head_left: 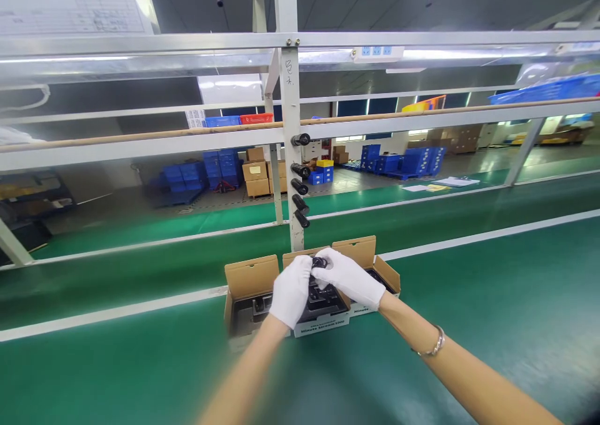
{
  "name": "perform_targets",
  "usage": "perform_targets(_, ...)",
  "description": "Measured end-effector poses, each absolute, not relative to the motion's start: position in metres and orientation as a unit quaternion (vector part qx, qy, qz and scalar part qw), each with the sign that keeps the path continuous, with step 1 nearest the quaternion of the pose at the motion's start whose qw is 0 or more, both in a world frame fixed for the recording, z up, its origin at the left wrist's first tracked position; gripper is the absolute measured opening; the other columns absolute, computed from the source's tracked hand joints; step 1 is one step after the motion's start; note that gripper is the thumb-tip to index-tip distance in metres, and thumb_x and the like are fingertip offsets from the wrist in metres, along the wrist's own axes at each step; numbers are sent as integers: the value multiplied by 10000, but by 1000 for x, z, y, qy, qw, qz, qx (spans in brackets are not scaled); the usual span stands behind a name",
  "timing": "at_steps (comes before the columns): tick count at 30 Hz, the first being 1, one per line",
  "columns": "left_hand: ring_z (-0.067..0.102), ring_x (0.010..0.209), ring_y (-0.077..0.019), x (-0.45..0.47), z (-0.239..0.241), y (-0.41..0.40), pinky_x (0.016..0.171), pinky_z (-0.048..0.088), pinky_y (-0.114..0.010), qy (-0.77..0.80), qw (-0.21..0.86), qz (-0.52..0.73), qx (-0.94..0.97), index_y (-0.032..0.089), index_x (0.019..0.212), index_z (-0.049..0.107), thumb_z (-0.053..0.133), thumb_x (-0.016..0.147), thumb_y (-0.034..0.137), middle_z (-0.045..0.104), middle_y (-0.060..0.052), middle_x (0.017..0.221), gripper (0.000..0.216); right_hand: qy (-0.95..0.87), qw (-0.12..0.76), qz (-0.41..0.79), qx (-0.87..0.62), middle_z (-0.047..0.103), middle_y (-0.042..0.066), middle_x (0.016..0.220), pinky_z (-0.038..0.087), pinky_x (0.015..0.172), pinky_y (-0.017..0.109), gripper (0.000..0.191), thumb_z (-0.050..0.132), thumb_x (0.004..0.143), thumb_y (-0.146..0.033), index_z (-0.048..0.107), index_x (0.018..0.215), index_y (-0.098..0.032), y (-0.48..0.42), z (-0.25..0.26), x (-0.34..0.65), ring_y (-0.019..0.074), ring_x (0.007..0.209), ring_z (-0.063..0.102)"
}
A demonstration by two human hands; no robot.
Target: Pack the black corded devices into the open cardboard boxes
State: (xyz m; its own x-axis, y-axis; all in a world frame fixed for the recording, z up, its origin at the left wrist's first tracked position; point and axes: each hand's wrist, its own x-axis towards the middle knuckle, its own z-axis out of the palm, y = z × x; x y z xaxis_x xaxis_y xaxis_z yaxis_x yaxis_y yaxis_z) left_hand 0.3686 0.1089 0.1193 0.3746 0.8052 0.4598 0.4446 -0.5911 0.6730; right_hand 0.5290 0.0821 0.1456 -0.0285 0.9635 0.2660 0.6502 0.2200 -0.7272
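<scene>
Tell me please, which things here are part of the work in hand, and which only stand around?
In hand:
left hand
right hand
small black part, held between both hands
middle box, under the hands
left box
right box

Standing around:
black parts on the post
blue crates
cardboard cartons
papers
green belt

Hands (323,281) hide most of the middle box (323,322).

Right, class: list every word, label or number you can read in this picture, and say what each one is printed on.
"Minute Stream 1000": white label on the middle box, roughly as it reads.
"Minute": partly visible label on the right box; the rest is hidden.
Handwritten marks on the post: not legible.
Printed sheet at top left: too blurred to read.
Cartons in the background: labels too small.
</scene>
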Motion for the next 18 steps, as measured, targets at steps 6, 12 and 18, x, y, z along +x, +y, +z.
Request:
perform_targets(6, 653, 1025, -190, 380, 116, 122, 859, 522, -295, 313, 302, 223, 872, 291, 1410, 329, 513, 867, 529, 637, -22, 1284, 620, -695, 387, 167, -583, 639, 66, 1174, 495, 891, 333, 382, 558, 826, -269, 561, 1203, -205, 85, 123, 554, 220, 1022, 604)
perform_targets(12, 659, 993, -263, 379, 103, 158, 843, 515, -390, 310, 268, 59, 910, 253, 1314, 475, 459, 867, 527, 679, -68, 1195, 525, -830, 225, 14, -510, 614, 62, 1200, 443, 975, 325, 300, 501, 922, -251, 597, 1205, -226, 98, 93, 575, 208, 1104, 566)
perform_targets(18, 641, 1046, -238, 387, 70, 157, 921, 511, -473, 303, 193, -35, 933, 169, 1242, 546, 474, 913, 455, 657, -118, 1194, 442, -851, 23, -48, -523, 703, 66, 935, 470, 734, 319, 158, 598, 869, -251, 700, 976, -198, 113, 63, 577, 242, 857, 645)
